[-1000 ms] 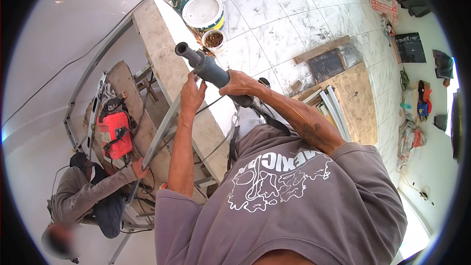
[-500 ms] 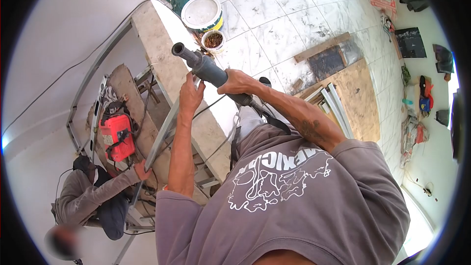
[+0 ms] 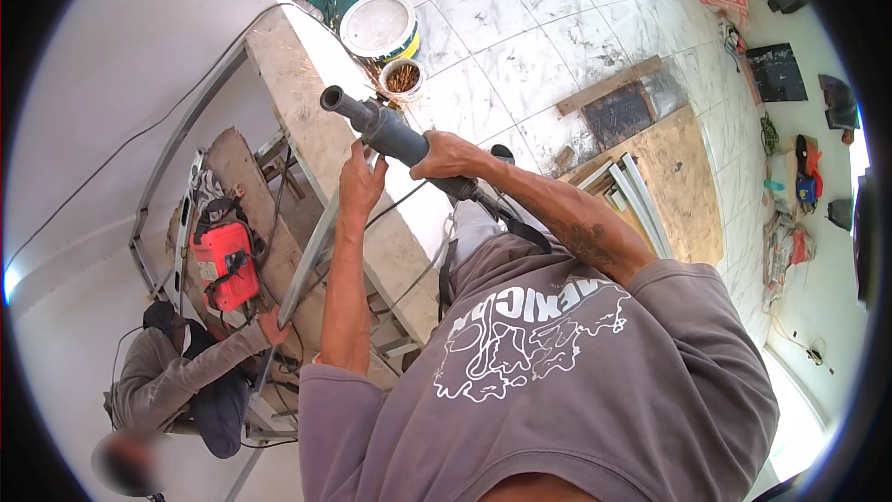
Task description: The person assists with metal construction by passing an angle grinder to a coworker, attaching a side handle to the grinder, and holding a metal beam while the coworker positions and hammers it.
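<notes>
My right hand [image 3: 448, 156] is wrapped around the body of a dark grey-green angle grinder [image 3: 395, 138]. Its side handle points up and to the left, and its disc is hidden from view. Faint orange sparks show beyond the tool. Just below the grinder's head, my left hand [image 3: 360, 184] is closed on the end of a grey metal bar [image 3: 316, 256]. That bar slants down to the left, where a co-worker's hand [image 3: 271, 325] touches it. The bar lies across the concrete ledge [image 3: 362, 251].
A crouching co-worker [image 3: 177, 363] is at lower left, beside a red welding machine [image 3: 223, 265]. A lidded bucket [image 3: 379, 23] and a small pail [image 3: 401, 79] stand past the grinder. Metal strips [image 3: 641, 200] lie on a wooden board [image 3: 692, 186]. A cable [image 3: 158, 121] runs along the left.
Orange sparks now fly over the ledge and around the buckets. The grinder has shifted slightly, while both hands keep their grip. The co-worker's hand stays at the bar.
</notes>
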Motion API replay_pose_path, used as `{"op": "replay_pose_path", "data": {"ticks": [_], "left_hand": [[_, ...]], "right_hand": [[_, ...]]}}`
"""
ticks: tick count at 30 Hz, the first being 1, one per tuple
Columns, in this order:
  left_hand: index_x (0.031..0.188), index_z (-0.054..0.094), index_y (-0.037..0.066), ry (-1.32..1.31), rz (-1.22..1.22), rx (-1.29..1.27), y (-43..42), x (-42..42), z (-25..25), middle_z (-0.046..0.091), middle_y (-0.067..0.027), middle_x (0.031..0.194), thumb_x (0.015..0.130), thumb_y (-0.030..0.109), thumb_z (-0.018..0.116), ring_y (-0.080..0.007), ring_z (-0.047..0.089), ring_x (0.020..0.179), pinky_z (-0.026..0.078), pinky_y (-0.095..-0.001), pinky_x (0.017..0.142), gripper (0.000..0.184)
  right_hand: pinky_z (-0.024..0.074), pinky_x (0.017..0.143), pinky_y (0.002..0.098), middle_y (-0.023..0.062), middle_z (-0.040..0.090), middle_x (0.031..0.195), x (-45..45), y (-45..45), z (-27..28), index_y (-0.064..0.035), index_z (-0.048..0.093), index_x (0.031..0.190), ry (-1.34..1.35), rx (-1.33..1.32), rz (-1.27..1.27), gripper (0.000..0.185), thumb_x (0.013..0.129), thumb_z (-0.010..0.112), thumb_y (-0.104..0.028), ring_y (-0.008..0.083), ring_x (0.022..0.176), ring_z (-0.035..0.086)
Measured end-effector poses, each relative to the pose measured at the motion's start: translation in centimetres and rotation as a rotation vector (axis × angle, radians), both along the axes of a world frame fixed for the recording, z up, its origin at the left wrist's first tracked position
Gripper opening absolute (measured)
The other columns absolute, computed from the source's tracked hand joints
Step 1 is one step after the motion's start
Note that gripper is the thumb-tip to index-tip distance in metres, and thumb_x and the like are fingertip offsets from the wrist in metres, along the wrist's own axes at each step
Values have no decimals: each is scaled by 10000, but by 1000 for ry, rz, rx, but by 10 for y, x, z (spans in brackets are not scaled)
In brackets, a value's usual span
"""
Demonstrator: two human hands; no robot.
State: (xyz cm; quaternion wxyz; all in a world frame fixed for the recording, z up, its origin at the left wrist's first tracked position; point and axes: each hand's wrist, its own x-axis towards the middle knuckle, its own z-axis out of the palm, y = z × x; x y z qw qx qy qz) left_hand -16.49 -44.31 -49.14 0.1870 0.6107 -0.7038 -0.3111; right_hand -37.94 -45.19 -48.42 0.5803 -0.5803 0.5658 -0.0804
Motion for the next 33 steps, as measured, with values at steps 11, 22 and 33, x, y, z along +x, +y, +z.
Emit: {"op": "replay_pose_path", "data": {"ticks": [11,22,33], "left_hand": [[1230,472,-27,-50,16,11,-3,2,-2,654,-304,1049,865,163,625,-448,638,1002,512,-488,846,439],[1208,483,-45,-30,1,-15,-5,4,-5,658,-302,1033,860,162,624,-457,640,975,512,-491,837,429],[1194,490,-44,-49,-3,-14,-6,4,-5,662,-296,1026,855,166,630,-453,645,959,516,-491,822,423]], "right_hand": [[524,685,382,267,662,879,1,-3,5,159,586,1057,3,4,0,747,574,727,-393,325,785,665],[524,667,376,257,665,855,2,-5,2,162,590,1052,-3,13,-8,742,569,726,-385,316,763,666],[520,688,377,252,666,880,2,-6,-2,145,596,1056,-6,18,-3,725,577,729,-383,318,781,662]]}}
